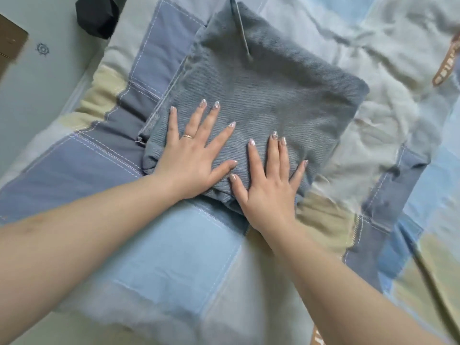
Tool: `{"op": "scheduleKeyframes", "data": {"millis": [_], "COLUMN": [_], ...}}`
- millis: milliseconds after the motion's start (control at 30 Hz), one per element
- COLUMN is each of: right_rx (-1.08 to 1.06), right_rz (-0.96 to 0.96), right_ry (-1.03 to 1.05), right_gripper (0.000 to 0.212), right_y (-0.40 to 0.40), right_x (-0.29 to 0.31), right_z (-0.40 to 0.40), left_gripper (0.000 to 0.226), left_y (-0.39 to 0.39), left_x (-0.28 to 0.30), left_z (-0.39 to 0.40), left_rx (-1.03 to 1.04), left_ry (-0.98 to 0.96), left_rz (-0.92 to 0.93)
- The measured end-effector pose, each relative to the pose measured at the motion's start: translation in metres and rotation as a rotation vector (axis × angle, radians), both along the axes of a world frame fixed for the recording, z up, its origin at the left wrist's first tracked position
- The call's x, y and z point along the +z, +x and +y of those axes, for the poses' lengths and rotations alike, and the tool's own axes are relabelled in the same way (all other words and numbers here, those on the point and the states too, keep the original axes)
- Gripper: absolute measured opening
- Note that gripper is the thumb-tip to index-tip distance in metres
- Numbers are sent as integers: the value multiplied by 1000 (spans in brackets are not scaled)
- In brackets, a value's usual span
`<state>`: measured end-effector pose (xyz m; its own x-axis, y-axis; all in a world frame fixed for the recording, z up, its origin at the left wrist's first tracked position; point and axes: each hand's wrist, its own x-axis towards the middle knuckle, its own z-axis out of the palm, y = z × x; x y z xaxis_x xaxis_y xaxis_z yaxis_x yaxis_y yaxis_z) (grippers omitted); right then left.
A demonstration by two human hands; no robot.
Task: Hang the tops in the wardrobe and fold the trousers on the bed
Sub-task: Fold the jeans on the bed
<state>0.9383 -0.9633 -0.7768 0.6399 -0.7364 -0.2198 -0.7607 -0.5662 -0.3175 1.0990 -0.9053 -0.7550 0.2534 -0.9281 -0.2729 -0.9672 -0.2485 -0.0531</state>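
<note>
The folded trousers (261,95), grey-blue denim, lie as a squarish bundle on the patchwork bed cover (174,257). The left hand (191,160) and right hand (268,188) both rest flat on the bundle's near edge, fingers straight and spread, gripping nothing. A dark garment (97,16) lies at the bed's far left corner.

1. Both forearms are bare; no sleeves show.
2. The left hand (191,155) wears a thin gold ring (188,136).
3. The right hand (270,188) has long, pale, glittery nails, as does the left.
</note>
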Motion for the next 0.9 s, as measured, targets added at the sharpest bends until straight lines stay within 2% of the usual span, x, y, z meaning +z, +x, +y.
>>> {"op": "scheduleKeyframes", "data": {"millis": [167, 267, 333, 367, 433, 533, 667, 900], "right_rx": [35, 1, -108, -180, -275, -278, -316, -339], "right_rz": [88, -101, -272, -295, -241, -196, -249, -172], "right_ry": [107, 216, 197, 198, 292, 415, 478, 449], "right_gripper": [69, 68, 70, 73, 79, 84, 93, 106], "right_y": [7, -7, -26, -38, -57, -65, -46, -37], "right_x": [-10, 15, 32, 37, 42, 39, 27, 9], "right_z": [-5, -20, -35, -45, -59, -67, -77, -80], "left_gripper": [74, 73, 72, 73, 79, 92, 99, 102], "left_y": [-8, 1, 18, 29, 51, 68, 86, 83], "left_x": [-16, 7, 26, 32, 39, 34, 26, 18], "left_z": [-3, -7, -9, -9, -10, -10, -19, -29], "left_rx": [54, 82, 75, 70, 137, 290, 241, 237], "left_ry": [74, -14, -157, -216, -222, -54, -11, -84], "left_rz": [-35, 98, 176, 185, 222, 307, 343, 467]}}
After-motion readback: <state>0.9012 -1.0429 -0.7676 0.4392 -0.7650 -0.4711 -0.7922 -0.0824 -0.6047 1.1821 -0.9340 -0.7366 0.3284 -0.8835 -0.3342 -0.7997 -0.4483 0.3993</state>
